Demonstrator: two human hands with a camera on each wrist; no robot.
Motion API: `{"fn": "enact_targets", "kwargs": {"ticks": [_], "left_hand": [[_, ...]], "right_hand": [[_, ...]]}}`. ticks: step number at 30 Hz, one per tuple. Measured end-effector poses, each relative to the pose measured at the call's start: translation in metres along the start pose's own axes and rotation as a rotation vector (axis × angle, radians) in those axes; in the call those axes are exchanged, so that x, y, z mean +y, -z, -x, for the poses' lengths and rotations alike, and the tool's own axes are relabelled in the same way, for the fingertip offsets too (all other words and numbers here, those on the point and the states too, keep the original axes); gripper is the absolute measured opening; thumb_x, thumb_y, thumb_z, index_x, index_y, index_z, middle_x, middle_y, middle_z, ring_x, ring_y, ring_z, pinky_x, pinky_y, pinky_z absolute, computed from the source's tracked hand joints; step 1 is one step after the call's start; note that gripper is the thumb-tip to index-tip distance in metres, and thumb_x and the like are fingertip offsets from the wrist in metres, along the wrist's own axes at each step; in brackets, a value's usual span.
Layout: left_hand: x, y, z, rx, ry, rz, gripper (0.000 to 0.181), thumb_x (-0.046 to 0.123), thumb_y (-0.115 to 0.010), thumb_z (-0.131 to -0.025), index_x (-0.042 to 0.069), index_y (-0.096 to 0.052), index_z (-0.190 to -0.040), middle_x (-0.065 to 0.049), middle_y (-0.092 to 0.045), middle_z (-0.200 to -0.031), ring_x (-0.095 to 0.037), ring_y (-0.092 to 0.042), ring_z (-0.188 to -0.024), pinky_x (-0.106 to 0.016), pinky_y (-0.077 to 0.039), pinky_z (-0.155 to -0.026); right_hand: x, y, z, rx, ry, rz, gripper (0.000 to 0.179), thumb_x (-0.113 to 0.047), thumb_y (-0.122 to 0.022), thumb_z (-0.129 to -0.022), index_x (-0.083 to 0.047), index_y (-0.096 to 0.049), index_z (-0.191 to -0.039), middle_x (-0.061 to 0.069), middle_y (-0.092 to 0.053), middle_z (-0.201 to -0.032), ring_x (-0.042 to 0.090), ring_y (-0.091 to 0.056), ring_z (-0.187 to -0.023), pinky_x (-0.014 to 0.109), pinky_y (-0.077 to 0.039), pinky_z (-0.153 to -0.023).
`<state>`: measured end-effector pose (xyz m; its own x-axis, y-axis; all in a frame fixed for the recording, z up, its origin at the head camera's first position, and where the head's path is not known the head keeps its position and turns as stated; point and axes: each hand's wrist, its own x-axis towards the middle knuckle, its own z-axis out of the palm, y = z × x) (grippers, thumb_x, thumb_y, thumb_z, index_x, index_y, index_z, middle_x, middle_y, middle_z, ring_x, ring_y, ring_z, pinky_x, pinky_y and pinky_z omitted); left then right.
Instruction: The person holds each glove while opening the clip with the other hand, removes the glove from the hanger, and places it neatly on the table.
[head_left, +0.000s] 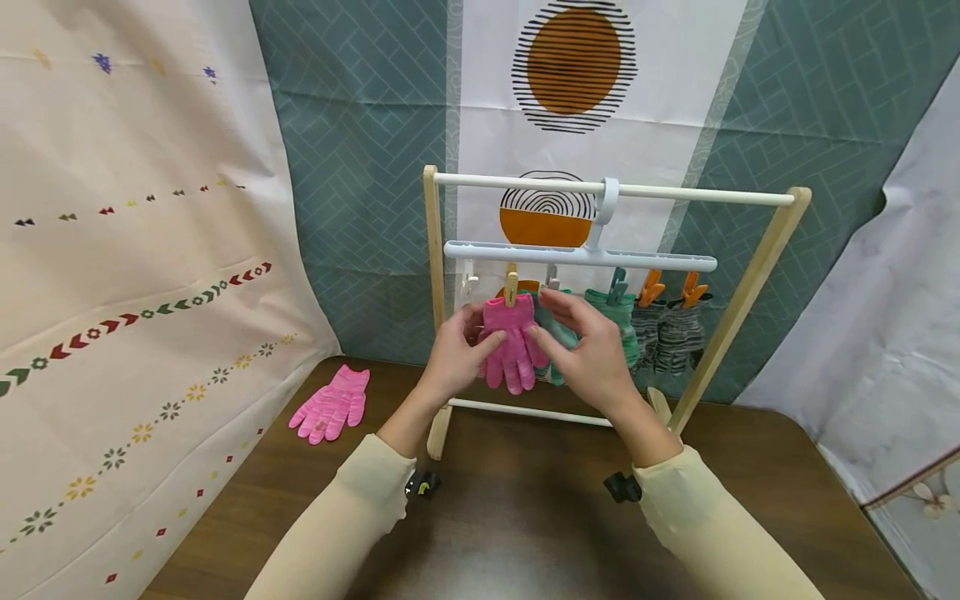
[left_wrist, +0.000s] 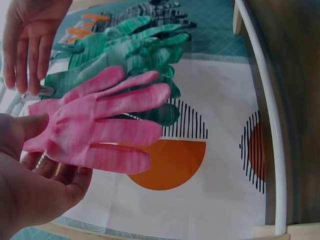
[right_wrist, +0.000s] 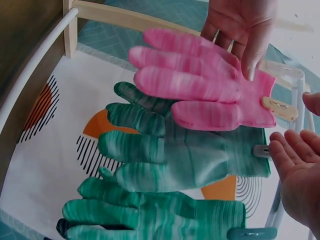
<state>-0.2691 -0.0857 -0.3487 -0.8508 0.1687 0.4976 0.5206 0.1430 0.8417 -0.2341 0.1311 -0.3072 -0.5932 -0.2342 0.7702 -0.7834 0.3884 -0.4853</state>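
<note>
A pink knit glove [head_left: 514,354] hangs fingers down from a beige clothespin [head_left: 511,286] on a pale hanger [head_left: 525,252]. My left hand [head_left: 454,353] pinches it near the cuff, thumb in front and fingers behind. Just right of it, my right hand [head_left: 592,350] is held with relaxed fingers apart from the clothespin, holding nothing in the right wrist view. Green gloves [right_wrist: 200,152] hang beside the pink one, one on a grey clothespin [right_wrist: 261,151] and another on a teal clothespin [right_wrist: 251,233].
Dark grey gloves [head_left: 678,333] hang at the right from orange clothespins [head_left: 651,287]. A white clothespin [head_left: 469,279] sits at the hanger's left end. The hanger hooks over a wooden rack's white bar [head_left: 690,194]. Another pink glove [head_left: 332,405] lies on the brown table [head_left: 495,508].
</note>
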Motion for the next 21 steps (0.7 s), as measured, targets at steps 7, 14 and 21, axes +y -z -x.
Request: {"fn": "enact_targets", "kwargs": {"ticks": [7,14,21], "left_hand": [[0.004,0.0,0.006,-0.019,0.016,0.044,0.038,0.009,-0.068,-0.105,-0.001,-0.061,-0.14,-0.015,-0.074,-0.123,-0.025,-0.069,-0.102,-0.034,-0.057,-0.087],[0.007,0.0,0.013,-0.018,0.038,0.039,0.029,0.009,-0.07,-0.104,-0.002,-0.066,-0.13,-0.015,-0.077,-0.115,-0.024,-0.071,-0.097,-0.032,-0.058,-0.083],[0.008,-0.002,0.018,-0.031,0.043,0.085,0.028,0.008,-0.069,-0.104,-0.003,-0.068,-0.13,-0.015,-0.077,-0.115,-0.024,-0.073,-0.094,-0.031,-0.06,-0.08]], "right_hand": [[-0.003,-0.005,-0.005,-0.019,-0.037,-0.005,0.054,-0.01,-0.081,-0.096,-0.001,-0.061,-0.145,0.015,-0.066,-0.142,0.029,-0.066,-0.128,0.044,-0.052,-0.107],[-0.006,-0.013,-0.014,-0.026,-0.064,-0.085,0.049,-0.016,-0.076,-0.101,-0.003,-0.061,-0.146,0.011,-0.068,-0.138,0.026,-0.068,-0.124,0.043,-0.053,-0.106],[-0.007,-0.019,-0.021,-0.032,-0.135,-0.152,0.045,-0.016,-0.068,-0.106,0.0,-0.06,-0.147,0.014,-0.072,-0.13,0.025,-0.07,-0.117,0.037,-0.056,-0.1]]}}
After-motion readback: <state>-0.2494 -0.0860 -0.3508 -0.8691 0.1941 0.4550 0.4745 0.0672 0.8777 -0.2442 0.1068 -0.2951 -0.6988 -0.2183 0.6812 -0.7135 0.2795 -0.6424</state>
